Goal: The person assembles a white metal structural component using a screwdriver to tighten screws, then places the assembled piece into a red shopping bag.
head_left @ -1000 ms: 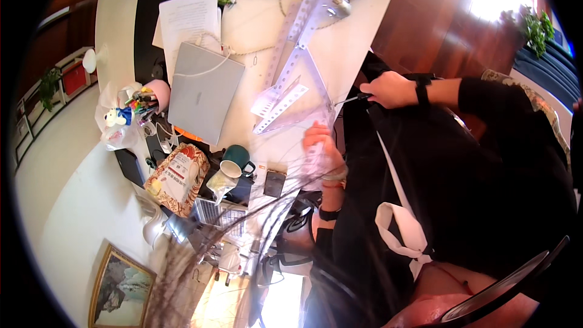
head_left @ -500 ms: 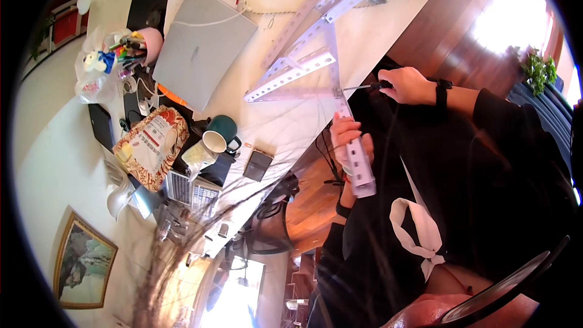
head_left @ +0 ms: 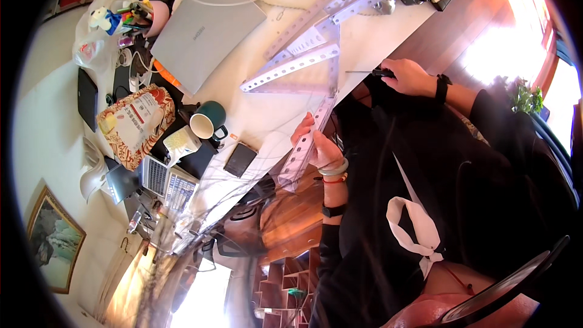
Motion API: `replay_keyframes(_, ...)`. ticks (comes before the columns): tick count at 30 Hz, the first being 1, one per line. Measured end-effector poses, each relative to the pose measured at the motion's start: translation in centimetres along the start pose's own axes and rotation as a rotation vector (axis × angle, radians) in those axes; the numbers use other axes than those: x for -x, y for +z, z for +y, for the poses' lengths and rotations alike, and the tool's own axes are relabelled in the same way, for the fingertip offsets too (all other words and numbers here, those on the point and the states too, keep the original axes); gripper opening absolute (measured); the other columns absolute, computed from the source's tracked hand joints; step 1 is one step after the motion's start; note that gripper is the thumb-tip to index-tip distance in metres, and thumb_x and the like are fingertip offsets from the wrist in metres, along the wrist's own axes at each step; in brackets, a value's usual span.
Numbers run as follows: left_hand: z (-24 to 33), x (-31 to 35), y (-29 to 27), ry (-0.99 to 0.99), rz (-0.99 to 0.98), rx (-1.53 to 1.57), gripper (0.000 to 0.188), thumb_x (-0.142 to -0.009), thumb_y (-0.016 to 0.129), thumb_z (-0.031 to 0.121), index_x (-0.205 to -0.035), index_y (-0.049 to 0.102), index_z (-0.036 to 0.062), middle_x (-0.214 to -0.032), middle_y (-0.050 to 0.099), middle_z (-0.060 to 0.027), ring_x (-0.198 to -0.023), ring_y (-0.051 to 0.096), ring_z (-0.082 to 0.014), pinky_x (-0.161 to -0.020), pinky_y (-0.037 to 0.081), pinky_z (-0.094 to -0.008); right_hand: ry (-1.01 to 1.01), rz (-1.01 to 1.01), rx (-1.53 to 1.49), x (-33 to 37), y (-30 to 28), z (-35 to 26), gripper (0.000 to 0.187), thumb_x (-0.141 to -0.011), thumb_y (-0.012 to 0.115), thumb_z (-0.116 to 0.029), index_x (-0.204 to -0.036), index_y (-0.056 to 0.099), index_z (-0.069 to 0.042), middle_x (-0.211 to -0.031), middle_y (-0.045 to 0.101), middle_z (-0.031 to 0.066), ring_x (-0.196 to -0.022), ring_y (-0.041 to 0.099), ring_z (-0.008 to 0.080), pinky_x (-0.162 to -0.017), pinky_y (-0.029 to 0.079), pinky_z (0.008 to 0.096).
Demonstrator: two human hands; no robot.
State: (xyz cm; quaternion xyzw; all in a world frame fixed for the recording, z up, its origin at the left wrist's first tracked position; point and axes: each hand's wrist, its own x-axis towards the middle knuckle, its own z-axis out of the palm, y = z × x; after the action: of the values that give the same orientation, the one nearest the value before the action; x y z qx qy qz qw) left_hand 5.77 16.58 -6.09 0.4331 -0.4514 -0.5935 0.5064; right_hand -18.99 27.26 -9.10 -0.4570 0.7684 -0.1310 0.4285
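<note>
Right of one grey laptop [head_left: 203,36] are two hands [head_left: 410,78] and one screwdriver [head_left: 382,73]. Below it: one mug [head_left: 214,112], one phone [head_left: 240,160] (plus one pink cup [head_left: 160,19], left).

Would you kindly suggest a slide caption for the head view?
The left hand grips a perforated frame at the desk edge; the right hand holds a screwdriver.

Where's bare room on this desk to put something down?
One bare patch of desk lies between the gray laptop, green mug, dark flat device and white perforated frame. Another sits between that frame and the desk edge, by the screwdriver in the right hand. Left of the mug is crowded: patterned package, white pouch.
</note>
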Motion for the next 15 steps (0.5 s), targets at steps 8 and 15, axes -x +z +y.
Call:
replay_keyframes(8, 0.0, -3.9, 3.1, 0.046, -0.473, -0.61, 0.026, -0.083, 0.066, 0.007, -0.102, 0.049, -0.0015, -0.095, 0.055, -0.0163, -0.086, 0.056, -0.0305, -0.076, 0.045, -0.0377, 0.004, 0.008, -0.012, -0.4, -1.6, -1.2, 0.022, -0.085, 0.062, -0.021, -0.096, 0.055, -0.004, -0.081, 0.064, 0.0178, -0.078, 0.06, 0.0394, -0.067, 0.046, 0.047)
replay_keyframes(15, -1.3, -7.7, 7.3, 0.064, -0.629, -0.612, 0.023, -0.083, 0.067, 0.008, -0.1, 0.055, -0.0031, -0.083, 0.061, -0.0126, -0.079, 0.061, -0.0235, -0.067, 0.048, -0.033, 0.147, 0.299, -0.43, -1.3, -2.3, -1.0, 0.02, -0.087, 0.063, -0.021, -0.088, 0.053, -0.003, -0.069, 0.058, 0.008, -0.061, 0.057, 0.0167, -0.055, 0.044, 0.0308)
